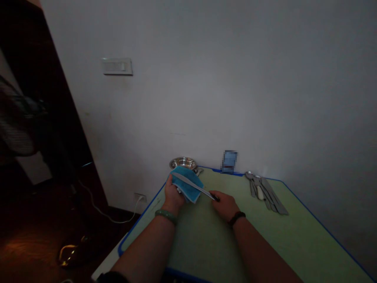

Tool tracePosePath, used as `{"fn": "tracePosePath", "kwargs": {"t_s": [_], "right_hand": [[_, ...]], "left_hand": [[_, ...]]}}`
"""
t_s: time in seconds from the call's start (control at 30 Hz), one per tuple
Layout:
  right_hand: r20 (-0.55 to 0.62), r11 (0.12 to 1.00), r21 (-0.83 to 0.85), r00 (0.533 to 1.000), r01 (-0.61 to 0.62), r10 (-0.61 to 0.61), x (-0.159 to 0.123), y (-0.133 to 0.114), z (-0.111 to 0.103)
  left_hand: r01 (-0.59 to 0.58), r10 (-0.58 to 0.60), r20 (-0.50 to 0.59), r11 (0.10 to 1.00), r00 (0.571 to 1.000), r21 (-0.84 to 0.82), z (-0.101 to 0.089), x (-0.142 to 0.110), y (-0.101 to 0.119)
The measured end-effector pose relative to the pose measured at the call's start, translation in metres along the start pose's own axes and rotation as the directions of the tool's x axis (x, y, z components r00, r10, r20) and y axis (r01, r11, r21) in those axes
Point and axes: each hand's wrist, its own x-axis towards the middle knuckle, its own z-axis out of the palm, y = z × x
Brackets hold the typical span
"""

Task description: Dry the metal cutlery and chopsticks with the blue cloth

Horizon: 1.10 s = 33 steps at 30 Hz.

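My left hand (174, 195) is closed around a blue cloth (193, 193), which is draped over its palm and fingers. Across the cloth lies the long blade of a knife (188, 181), its tip pointing up and to the left. My right hand (224, 205) grips the knife's dark handle. Both hands are above the green tabletop. Just behind the cloth stands a shiny metal bowl (183, 162), and beside it is a small metal utensil (199, 171) that is partly hidden.
Several metal utensils (266, 193), spoons among them, lie at the table's right. A blurred, upright rectangular object (229, 161) stands at the back edge. The green table (212, 243) has a blue rim and meets the wall. A fan (17, 129) stands at left.
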Motion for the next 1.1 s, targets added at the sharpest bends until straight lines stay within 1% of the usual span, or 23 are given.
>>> {"fn": "tracePosePath", "kwargs": {"t_s": [0.13, 0.3, 0.43, 0.53, 0.7, 0.8, 0.93, 1.0, 1.1], "right_hand": [[-0.012, 1.000, 0.004, 1.000, 0.001, -0.001, 0.0010, 0.0001, 0.0016], [0.013, 1.000, 0.022, 1.000, -0.013, 0.013, 0.0001, -0.0013, 0.0007], [0.040, 0.999, 0.048, 0.999, -0.002, 0.000, -0.0001, -0.0012, 0.0012], [0.038, 0.998, 0.058, 0.999, 0.000, -0.002, 0.0006, -0.0016, 0.0021], [0.052, 0.997, 0.080, 0.999, 0.011, -0.015, 0.0006, -0.0037, 0.0021], [0.045, 0.995, 0.094, 0.999, 0.024, -0.029, 0.0008, -0.0045, 0.0025], [0.026, 0.996, 0.084, 0.999, 0.042, -0.044, 0.0015, -0.0044, 0.0045], [0.015, 0.996, 0.072, 0.998, 0.060, -0.062, 0.0017, -0.0041, 0.0057], [0.005, 0.995, 0.061, 0.997, 0.081, -0.081, 0.0017, -0.0037, 0.0070]], "left_hand": [[-0.011, 0.011, 0.016, 1.000, 1.000, 0.021, 0.0021, -0.0024, 0.0005], [-0.004, 0.004, 0.041, 1.000, 0.999, 0.019, 0.0037, -0.0048, 0.0007], [-0.019, 0.019, 0.011, 0.999, 1.000, 0.029, 0.0031, -0.0045, 0.0001], [-0.026, 0.026, 0.001, 1.000, 1.000, 0.012, 0.0027, -0.0036, -0.0006], [-0.001, 0.001, 0.040, 1.000, 0.999, -0.004, 0.0041, -0.0053, -0.0014], [-0.004, 0.002, 0.059, 1.000, 0.998, 0.031, 0.0053, -0.0071, -0.0014], [-0.001, -0.002, 0.057, 0.999, 0.998, 0.051, 0.0057, -0.0078, -0.0013], [0.012, -0.015, 0.050, 0.998, 0.999, 0.054, 0.0052, -0.0073, -0.0015], [-0.002, 0.000, 0.026, 0.998, 1.000, 0.059, 0.0041, -0.0063, -0.0019]]}}
